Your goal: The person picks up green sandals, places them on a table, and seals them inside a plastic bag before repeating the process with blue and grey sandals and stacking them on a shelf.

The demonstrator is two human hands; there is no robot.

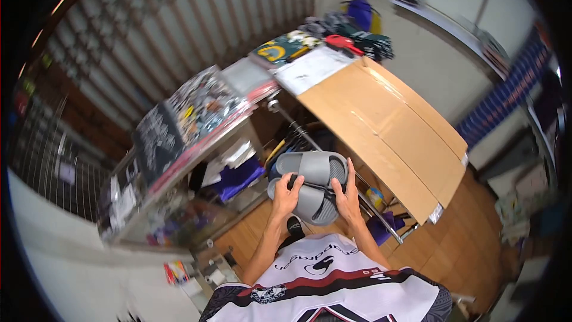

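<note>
Shot through a strong fisheye: straight lines bent into curves, most of all the pale slatted wall [196,18] at upper left and the blue strip at the right edge. Ringed by a black vignette in all four corners. Bright and even across the middle, as from overhead or ambient daylight; no hard shadows there. Mild glare on the cardboard sheet [387,125] right of centre and on the glossy printed covers left of centre. Dimmer under the table edge, with shelf contents sunk in shade. Sharpest at centre around the grey slippers [310,185]; soft and smeared toward the rim, lower left especially. Colours slightly washed.
</note>
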